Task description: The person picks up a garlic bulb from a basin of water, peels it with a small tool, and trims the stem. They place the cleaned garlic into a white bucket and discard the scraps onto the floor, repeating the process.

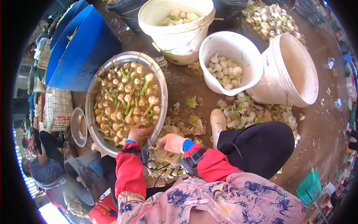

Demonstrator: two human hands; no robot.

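My bare left hand (139, 134) is over the near edge of a metal basin (164, 108), its fingers bent together among the bulbs. What lies inside its grip is hidden. Brownish water fills the basin, with many round bulbs (128, 118) in it, garlic- or onion-like, bearing short green stalks. Just right of the basin's rim, my right hand (173, 143) wears a pale orange glove with a white cuff. Its fingers are curled closed, and whatever they hold is too small to make out.
White buckets hold peeled bulbs (225, 71); another white bucket (298, 71) leans right. Peelings (242, 115) cover the floor by my boot (217, 123). A blue tub (87, 48) stands left, a green dustpan-like scoop (309, 187) right. Another person (46, 171) sits at left.
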